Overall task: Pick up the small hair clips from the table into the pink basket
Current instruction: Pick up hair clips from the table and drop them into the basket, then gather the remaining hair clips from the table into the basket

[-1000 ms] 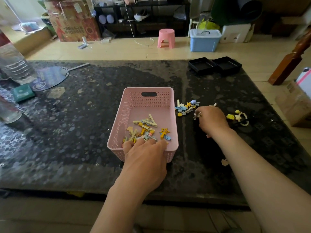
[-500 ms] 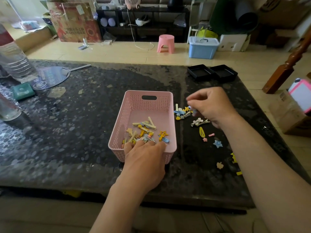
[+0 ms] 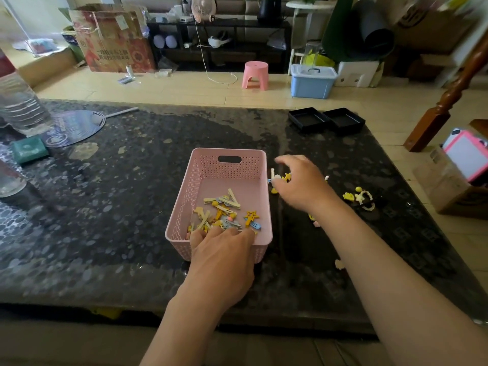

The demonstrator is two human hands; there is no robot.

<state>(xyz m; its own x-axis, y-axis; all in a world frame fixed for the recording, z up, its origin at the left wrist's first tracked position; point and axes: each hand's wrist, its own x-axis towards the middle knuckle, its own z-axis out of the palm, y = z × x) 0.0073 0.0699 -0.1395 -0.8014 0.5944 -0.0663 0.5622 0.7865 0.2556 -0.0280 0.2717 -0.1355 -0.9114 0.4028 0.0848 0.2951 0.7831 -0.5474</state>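
right hand (image 3: 298,184) has swung from the far clips to the clips (image 3: 280,178) beside the basket (image 3: 229,154), fingers loosely spread, maybe empty; left hand (image 3: 224,249) grips its near rim.

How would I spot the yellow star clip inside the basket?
Find the pink basket mid-table, its near rim held by the left hand. In its near right corner lies the yellow star clip, apart from the main heap and the only star-topped one.
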